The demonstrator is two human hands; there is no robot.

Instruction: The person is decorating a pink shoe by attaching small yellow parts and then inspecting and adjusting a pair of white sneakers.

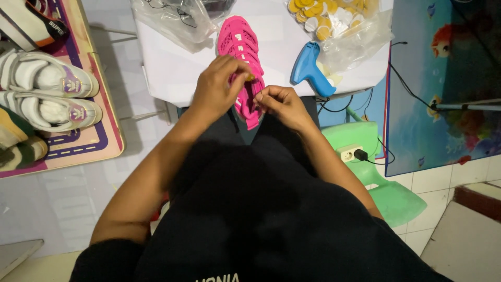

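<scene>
A bright pink openwork shoe (239, 42) lies on the white table (172, 68), its heel end hanging over the near edge. My left hand (218, 86) rests on the shoe's heel part and pinches a small yellow-brown piece (251, 78) between its fingertips. My right hand (281, 103) is curled just to the right, fingertips touching the shoe's lower edge close to that piece. Whether the right hand holds anything of its own is hidden by the fingers.
A blue glue gun (309, 68) lies right of the shoe, beside a clear bag of yellow and white discs (334, 21). Another clear bag (177, 18) sits at the left. Sneakers (47, 94) line a mat on the left. A green plastic chair (381, 177) holds a power strip.
</scene>
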